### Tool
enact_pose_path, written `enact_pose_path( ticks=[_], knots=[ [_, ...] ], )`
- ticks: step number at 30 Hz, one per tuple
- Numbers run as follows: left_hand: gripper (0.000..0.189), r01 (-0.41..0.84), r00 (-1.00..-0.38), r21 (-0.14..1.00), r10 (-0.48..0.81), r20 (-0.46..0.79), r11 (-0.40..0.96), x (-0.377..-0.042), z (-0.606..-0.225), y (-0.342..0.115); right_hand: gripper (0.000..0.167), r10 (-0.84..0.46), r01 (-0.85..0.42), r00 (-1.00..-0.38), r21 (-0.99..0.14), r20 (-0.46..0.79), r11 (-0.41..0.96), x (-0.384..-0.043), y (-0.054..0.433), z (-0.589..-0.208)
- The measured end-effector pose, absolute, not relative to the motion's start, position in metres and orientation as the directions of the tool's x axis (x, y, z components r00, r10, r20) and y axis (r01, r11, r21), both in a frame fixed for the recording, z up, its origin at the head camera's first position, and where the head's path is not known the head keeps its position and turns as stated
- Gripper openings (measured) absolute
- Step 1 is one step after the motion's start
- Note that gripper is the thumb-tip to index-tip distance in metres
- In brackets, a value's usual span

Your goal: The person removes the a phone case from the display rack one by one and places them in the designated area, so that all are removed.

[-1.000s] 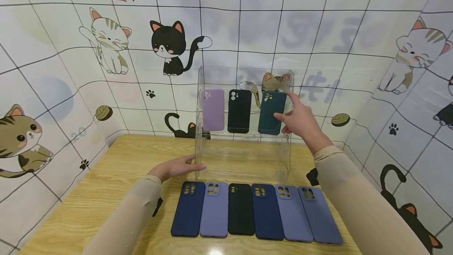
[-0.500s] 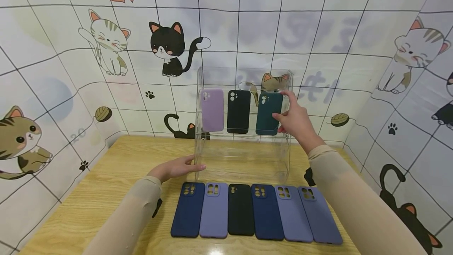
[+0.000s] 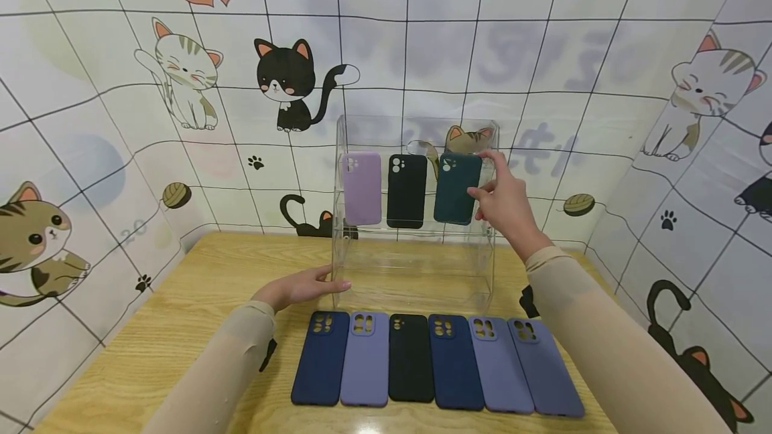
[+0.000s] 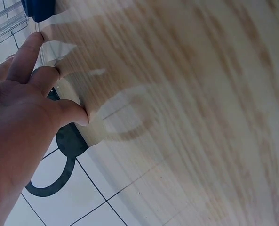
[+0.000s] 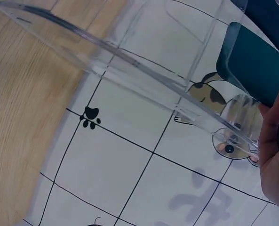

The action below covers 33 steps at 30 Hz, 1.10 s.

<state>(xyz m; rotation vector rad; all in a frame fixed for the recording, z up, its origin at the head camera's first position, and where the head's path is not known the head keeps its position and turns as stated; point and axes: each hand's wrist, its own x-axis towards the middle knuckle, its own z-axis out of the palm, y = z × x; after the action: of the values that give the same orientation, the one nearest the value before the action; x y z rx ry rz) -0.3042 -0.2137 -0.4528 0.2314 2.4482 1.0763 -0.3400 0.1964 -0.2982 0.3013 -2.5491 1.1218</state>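
Your stand [image 3: 410, 256] behind a row of six cases [image 3: 411, 357]
On the surface [image 3: 217, 263], it stands between them and the back edge; its upper tier carries two cases [image 3: 407, 191], left and centre; your right fingers [image 3: 499, 163] hold another case [image 3: 455, 189] at its right; your left fingers [image 4: 26, 57] are at its lower left.

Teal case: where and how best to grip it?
Grip the teal case by its right edge, probably from the right, as the right hand does: it is flat and near upright, with the upper black case close on its left.
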Motion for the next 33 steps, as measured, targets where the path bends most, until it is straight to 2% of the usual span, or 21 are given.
enact_pose_path(
  ticks=[8,16,22,33],
  knots=[
    [0.110,-0.034,-0.883,0.722,0.317,-0.345,0.691,-0.306,-0.454,-0.214,0.072,-0.004,-0.376,-0.888,-0.721,0.460,0.582,-0.326,0.194,-0.283],
    [0.112,-0.035,-0.884,0.713,0.312,-0.349,0.700,-0.305,-0.453,-0.214,0.071,-0.071,-0.399,-0.894,-0.712,0.443,0.578,-0.312,0.192,-0.277],
    [0.111,-0.021,-0.883,0.725,0.327,-0.336,0.689,-0.305,-0.453,-0.214,0.072,-0.139,-0.373,-0.924,-0.765,0.355,0.525,-0.299,0.197,-0.274],
    [0.110,-0.016,-0.881,0.735,0.337,-0.331,0.678,-0.306,-0.455,-0.214,0.078,-0.244,-0.236,-0.960,-0.863,0.136,0.447,-0.285,0.225,-0.281]
  ],
)
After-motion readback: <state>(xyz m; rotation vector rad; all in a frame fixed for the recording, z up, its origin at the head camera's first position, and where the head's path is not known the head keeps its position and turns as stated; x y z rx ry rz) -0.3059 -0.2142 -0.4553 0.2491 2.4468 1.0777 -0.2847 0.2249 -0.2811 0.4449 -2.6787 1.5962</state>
